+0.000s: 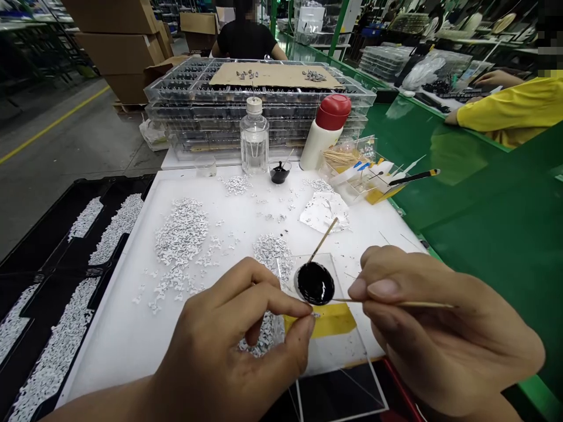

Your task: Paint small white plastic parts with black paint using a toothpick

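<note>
My left hand [237,346] is closed in a pinch, thumb and forefinger pressed on a tiny white part [315,315] over a yellow patch [328,319] on a clear plate [343,346]. My right hand [440,334] pinches a thin wooden stick [422,304] that points left, its tip close to the pinched part. Just behind lies a small dish of black liquid [315,283] with another stick [323,239] resting in it. Heaps of small white parts [181,231] cover the white board [132,328].
At the board's back stand a clear bottle [254,136], a white bottle with a red cap [325,130], a small black dish [280,172] and stacked clear trays [259,94]. Black trays of white parts [57,328] lie left. A green surface [484,223] and a yellow-sleeved person [510,108] are right.
</note>
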A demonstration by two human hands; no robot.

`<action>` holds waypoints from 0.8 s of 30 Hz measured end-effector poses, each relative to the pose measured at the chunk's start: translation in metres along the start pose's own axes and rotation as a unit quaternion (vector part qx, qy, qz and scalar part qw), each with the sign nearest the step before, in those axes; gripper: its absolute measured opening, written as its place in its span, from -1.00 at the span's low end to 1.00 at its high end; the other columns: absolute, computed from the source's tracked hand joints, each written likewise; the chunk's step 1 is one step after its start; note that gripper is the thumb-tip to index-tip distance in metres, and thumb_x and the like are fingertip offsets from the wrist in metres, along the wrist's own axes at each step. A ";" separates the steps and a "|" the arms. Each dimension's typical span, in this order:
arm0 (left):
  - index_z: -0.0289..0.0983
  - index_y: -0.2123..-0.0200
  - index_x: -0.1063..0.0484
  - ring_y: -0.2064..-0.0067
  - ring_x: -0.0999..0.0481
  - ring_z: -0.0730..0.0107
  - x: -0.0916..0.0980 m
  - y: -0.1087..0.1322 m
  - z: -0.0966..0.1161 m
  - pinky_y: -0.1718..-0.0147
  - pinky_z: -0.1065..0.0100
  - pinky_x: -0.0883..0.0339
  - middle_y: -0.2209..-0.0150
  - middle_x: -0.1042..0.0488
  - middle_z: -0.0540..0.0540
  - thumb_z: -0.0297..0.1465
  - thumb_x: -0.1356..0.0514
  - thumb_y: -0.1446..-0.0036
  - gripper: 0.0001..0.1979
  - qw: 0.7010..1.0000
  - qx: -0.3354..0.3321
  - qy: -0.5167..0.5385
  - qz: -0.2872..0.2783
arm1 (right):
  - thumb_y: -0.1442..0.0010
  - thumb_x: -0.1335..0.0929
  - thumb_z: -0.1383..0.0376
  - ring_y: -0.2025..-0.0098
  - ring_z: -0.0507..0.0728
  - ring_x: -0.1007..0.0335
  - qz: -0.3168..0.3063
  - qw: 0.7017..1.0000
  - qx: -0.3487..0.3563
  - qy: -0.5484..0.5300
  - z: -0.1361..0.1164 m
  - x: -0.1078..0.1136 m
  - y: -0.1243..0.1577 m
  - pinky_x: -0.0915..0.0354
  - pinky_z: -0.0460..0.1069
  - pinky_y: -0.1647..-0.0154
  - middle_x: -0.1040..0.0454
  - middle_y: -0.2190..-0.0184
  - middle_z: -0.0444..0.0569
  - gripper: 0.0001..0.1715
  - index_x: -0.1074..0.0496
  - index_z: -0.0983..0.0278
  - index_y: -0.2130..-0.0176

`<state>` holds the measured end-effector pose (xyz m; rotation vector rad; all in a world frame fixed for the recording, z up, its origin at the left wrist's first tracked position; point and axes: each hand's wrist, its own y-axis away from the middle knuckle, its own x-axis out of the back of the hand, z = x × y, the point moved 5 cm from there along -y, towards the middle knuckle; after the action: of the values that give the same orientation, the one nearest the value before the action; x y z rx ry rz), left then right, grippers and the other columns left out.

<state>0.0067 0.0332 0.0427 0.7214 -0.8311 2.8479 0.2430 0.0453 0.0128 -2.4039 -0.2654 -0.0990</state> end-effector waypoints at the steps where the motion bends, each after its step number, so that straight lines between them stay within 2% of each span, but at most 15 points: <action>1: -0.10 0.18 -0.75 0.51 -0.55 0.54 -0.001 0.000 0.000 0.55 0.52 -0.49 0.35 -0.69 0.10 -0.55 -0.41 -0.41 -0.80 1.000 0.001 -0.003 -0.002 | -0.55 -0.58 0.51 0.14 0.25 -0.78 -0.010 1.000 -0.004 -0.007 0.001 -0.001 -0.001 -0.72 0.18 0.16 -0.87 0.00 -0.07 -0.21 -0.72 -0.18 -0.51; 5: -0.06 0.16 -0.72 0.50 -0.57 0.48 -0.007 0.003 -0.004 0.55 0.47 -0.51 0.40 -0.62 0.12 -0.53 -0.39 -0.43 -0.79 1.000 0.009 -0.010 -0.021 | -0.55 -0.58 0.52 0.12 0.25 -0.80 -0.013 1.000 -0.005 -0.005 0.003 -0.005 -0.002 -0.73 0.17 0.15 -0.87 -0.01 -0.08 -0.19 -0.71 -0.17 -0.53; 11: -0.02 0.12 -0.73 0.49 -0.57 0.37 -0.012 0.011 -0.011 0.55 0.33 -0.55 0.37 -0.63 0.06 -0.45 -0.41 -0.50 -0.83 0.998 0.038 -0.034 -0.042 | -0.51 -0.60 0.54 0.12 0.26 -0.82 -0.005 1.000 -0.016 0.000 0.002 -0.005 -0.001 -0.75 0.19 0.14 -0.88 -0.02 -0.11 -0.18 -0.73 -0.15 -0.51; 18: 0.01 0.12 -0.67 0.52 -0.54 0.44 -0.014 0.011 -0.010 0.59 0.32 -0.46 0.34 -0.63 0.13 -0.49 -0.43 -0.46 -0.80 0.998 0.037 -0.029 -0.033 | -0.54 -0.59 0.55 0.10 0.26 -0.83 -0.007 1.000 -0.022 0.017 0.001 -0.003 0.000 -0.76 0.20 0.14 -0.88 -0.05 -0.10 -0.19 -0.71 -0.15 -0.53; 24: 0.03 0.12 -0.65 0.51 -0.55 0.41 -0.015 0.010 -0.011 0.59 0.29 -0.46 0.34 -0.63 0.13 -0.46 -0.44 -0.49 -0.80 0.998 0.048 -0.024 -0.029 | -0.53 -0.57 0.58 0.03 0.22 -0.83 -0.019 1.000 -0.023 0.009 0.004 -0.003 -0.001 -0.78 0.17 0.05 -0.87 -0.09 -0.12 -0.15 -0.70 -0.12 -0.54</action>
<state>0.0136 0.0312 0.0230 0.8156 -0.6710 2.8446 0.2397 0.0486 0.0099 -2.4427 -0.3040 -0.1453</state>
